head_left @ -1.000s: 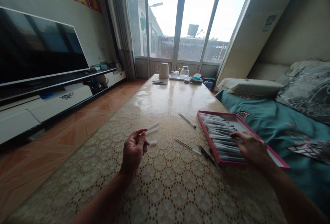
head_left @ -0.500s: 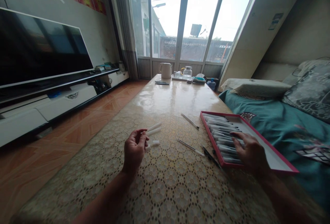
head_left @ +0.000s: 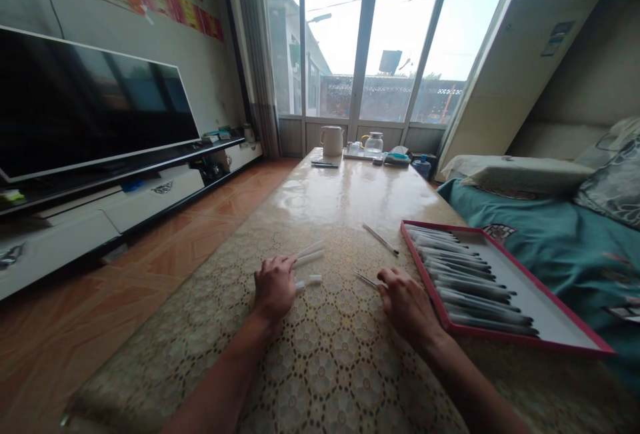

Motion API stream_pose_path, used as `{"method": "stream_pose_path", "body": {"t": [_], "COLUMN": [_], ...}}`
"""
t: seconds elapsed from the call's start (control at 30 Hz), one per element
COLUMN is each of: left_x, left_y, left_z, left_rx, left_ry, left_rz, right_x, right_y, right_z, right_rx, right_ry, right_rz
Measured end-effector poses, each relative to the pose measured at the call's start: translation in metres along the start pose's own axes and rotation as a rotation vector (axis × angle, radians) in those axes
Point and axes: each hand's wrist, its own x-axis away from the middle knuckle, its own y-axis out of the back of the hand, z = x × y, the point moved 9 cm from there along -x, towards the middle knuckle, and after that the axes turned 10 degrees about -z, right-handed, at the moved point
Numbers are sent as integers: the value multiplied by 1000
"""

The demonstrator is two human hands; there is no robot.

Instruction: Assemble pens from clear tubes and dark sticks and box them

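Note:
My left hand [head_left: 274, 285] rests knuckles-up on the lace-covered table [head_left: 325, 367], fingers curled on the near end of a white pen barrel [head_left: 309, 259]. A second white barrel [head_left: 310, 248] lies just beyond it and a short white piece [head_left: 311, 281] to its right. My right hand [head_left: 407, 302] lies on the table left of the red tray [head_left: 530, 281], fingers curled over a thin pen refill [head_left: 367, 279] that sticks out to the left. The tray holds a row of several grey pens [head_left: 465, 274].
Another thin refill [head_left: 380, 239] lies farther up the table. A white jug [head_left: 332, 141], a glass pot [head_left: 373, 145] and small items stand at the far end. A television [head_left: 90, 114] is on the left; a teal-covered sofa [head_left: 575, 234] is beside the tray.
My right hand left the tray and moved left onto the table over the thin refill. My left hand lowered from palm-up to the white barrels. The camera shifted slightly.

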Motion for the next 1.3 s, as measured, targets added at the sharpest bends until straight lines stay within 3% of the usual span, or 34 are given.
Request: {"method": "stream_pose_path", "body": {"t": [0.23,0.43,0.57,0.77,0.9,1.0,1.07,1.3], "left_x": [0,0,0,1,1,0,-1,9], "left_y": [-4,-4,-6,-9,-3,11,16,-15], "left_z": [2,-2,-4,-4,-8,-10,-4,6], "left_rx": [-47,0,21,12,61,254,480,1520], "left_ry": [42,35,28,40,-4,23,146,757], "left_rz": [44,62,90,128,42,-89,-124,73], "right_x": [8,10,10,10,12,12,11,11], "right_y": [-10,-11,-11,-8,-5,4,11,26], "right_z": [-22,-14,-13,-7,-6,-8,-14,-16], "right_rx": [142,168,175,-59,-276,-438,-520,-659], "right_ry": [-85,-69,-51,-40,-82,-124,-175,-209], "right_rz": [63,104,63,-44,-93,-168,-228,-330]}}
